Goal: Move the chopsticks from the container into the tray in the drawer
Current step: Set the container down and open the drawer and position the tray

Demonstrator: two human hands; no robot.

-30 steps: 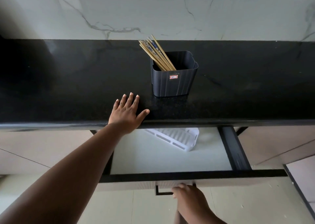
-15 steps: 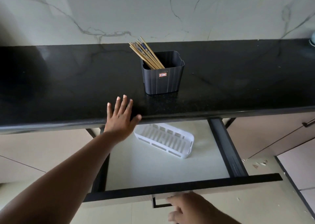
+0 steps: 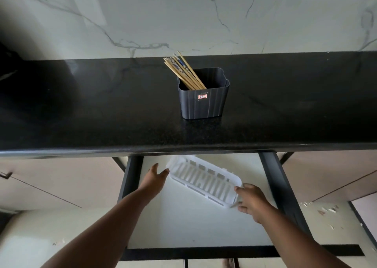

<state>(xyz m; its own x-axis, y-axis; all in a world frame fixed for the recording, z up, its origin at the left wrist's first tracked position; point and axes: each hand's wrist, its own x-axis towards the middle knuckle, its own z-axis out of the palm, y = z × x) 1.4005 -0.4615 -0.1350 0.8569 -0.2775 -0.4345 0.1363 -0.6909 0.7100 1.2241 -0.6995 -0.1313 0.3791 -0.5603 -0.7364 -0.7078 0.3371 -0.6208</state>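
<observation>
Both grips, left hand and right hand, open, flank tray; chopsticks above.

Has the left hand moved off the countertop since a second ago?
Yes. The left hand has dropped from the black countertop, past its front edge, into the open drawer, and now reaches the left end of the white tray.
</observation>
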